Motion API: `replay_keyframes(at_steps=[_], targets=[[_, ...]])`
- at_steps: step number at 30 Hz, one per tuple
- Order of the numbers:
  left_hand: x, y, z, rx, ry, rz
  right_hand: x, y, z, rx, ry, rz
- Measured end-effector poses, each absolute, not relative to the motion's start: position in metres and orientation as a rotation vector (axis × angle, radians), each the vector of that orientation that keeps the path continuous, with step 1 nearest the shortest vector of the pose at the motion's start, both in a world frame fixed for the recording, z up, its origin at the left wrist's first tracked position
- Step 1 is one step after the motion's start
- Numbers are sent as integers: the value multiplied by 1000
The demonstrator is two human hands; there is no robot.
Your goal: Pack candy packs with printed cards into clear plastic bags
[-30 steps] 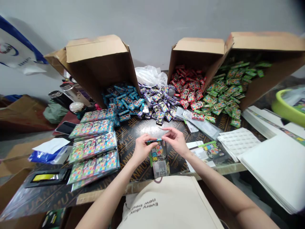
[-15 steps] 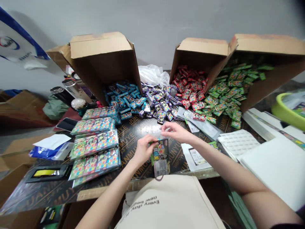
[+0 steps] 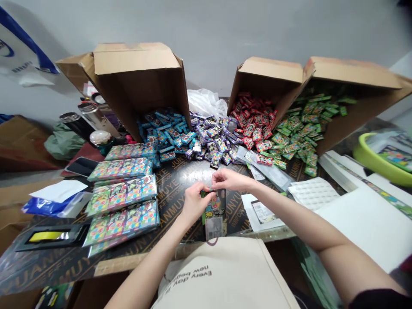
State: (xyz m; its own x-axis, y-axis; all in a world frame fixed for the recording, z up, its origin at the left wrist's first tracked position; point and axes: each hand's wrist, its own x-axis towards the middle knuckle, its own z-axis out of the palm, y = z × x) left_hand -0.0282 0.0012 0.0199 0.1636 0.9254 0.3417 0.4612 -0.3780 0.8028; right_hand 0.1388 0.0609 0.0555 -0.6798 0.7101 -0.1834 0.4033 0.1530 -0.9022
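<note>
Upright at the table's front edge is a black printed packet (image 3: 216, 210) with colourful pictures and a greyish label low on its front. My left hand (image 3: 196, 199) is closed on its upper left edge, thumb in front. At the packet's top, my right hand (image 3: 227, 179) pinches, its fingertips meeting those of my left hand. The fingers hide most of the top edge. Beyond my hands lies a heap of small purple packs (image 3: 214, 137), between blue packs (image 3: 167, 133) and red packs (image 3: 254, 120). Green packs (image 3: 304, 133) lie farther right.
Open cardboard boxes stand on their sides at the back, a left box (image 3: 138, 60) and a right box (image 3: 354, 71) among them. Stacked flat printed packs (image 3: 124, 223) lie left. White sheets (image 3: 313, 193), a clear plastic sleeve (image 3: 270, 169) and a yellow-green basket (image 3: 370, 161) are right.
My right hand has moved left and down to the packet's top edge, and its fingers have closed there. My left hand still grips the packet. The camera view has shifted slightly.
</note>
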Motion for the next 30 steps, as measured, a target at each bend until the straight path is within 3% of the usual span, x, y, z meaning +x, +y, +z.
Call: replay_keyframes(at_steps=[8,11,15,19,23,26,30], targets=[[-20,-12,9,1411,1203,1109,143,48,25,-1209,-1718,1430],[-29,-36,19,1345,1127,1015,172,65,15,-1394,-1853,941],[-67,-75,62,1832,1297,1131,224,104,-4,-1900,-2011,152],[-105,-96,87,2501,1391,1201,253,127,-29,-2085,-2150,-152],[-138,-97,56,2656,1779,878,262,139,-53,-1864,-2162,-279],[-165,-95,15,2559,2033,666,261,149,-63,-1685,-1802,-219],[-185,-93,-23,2432,2112,668,246,145,-44,-1423,-1453,-174]])
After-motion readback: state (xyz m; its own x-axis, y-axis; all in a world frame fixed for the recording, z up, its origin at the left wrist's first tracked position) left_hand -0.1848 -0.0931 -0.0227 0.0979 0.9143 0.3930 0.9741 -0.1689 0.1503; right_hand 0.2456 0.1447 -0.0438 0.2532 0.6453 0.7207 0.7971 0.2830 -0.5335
